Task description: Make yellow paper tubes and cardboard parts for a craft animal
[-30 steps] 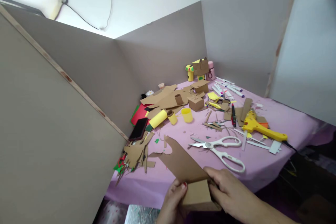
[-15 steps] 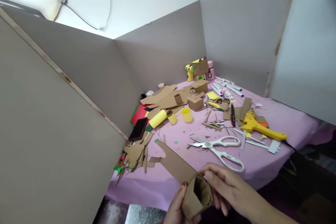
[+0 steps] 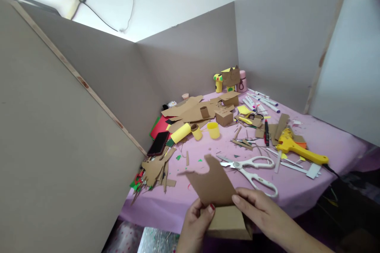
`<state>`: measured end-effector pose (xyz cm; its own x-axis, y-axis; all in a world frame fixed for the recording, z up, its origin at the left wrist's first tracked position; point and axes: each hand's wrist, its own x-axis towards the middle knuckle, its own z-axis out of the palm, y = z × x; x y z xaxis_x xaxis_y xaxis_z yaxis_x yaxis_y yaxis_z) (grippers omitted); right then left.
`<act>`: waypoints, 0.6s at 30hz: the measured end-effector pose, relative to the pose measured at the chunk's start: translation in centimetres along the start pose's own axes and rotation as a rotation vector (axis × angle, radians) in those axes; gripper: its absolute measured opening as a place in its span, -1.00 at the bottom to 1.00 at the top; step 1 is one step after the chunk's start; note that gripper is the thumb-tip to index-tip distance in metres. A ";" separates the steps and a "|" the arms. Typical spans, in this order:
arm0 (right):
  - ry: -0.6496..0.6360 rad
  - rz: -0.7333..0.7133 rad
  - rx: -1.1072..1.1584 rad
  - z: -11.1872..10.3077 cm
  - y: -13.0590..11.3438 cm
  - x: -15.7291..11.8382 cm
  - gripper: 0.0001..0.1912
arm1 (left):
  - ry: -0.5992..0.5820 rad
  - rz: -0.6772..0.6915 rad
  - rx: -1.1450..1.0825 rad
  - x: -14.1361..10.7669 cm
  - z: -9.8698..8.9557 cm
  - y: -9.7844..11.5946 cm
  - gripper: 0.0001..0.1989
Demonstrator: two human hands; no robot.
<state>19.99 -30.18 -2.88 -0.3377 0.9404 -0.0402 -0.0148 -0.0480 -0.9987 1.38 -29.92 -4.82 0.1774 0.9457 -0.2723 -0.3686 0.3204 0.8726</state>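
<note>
A: Hands?
B: Left hand (image 3: 196, 221) clasps box (image 3: 224, 221) at table's (image 3: 178, 199) near edge, thumb on top; right hand (image 3: 258, 205) grasps its right side, where the flap (image 3: 213, 187) rises.
A: Risks?
B: Over-tight thumbs could crease the flap. Beyond, scissors (image 3: 236, 165) lie agape; a careless reach might mean a nick. Glue gun (image 3: 304, 152), by right edge: a snagged cord (image 3: 331, 171) could drag it off.

You hold both hands close together at the near edge of the counter (image 3: 166, 205). Your left hand (image 3: 197, 221) is curled in a grip, thumb on top, its nail red. Your right hand (image 3: 257, 205) grips too, thumb pointing inward, other fingers partly hidden. Your bare right forearm (image 3: 297, 232) slants down toward the lower right.
</note>
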 end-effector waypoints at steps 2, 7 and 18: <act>0.027 -0.010 0.020 -0.1 0.3 0.2 -0.56 | -0.078 0.058 0.039 0.0 -0.2 0.3 -0.64; 0.018 0.013 0.171 -0.3 0.8 0.6 -0.53 | -0.205 0.097 0.040 0.0 -0.5 0.4 -0.49; 0.030 0.055 0.203 0.4 -0.2 0.7 -0.56 | -0.153 -0.093 -0.243 0.2 -1.1 -0.9 -0.51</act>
<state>19.40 -29.66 -2.66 -0.3149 0.9440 -0.0989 -0.1876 -0.1641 -0.9684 0.73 -29.95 -6.07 0.3489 0.8985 -0.2663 -0.5484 0.4261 0.7195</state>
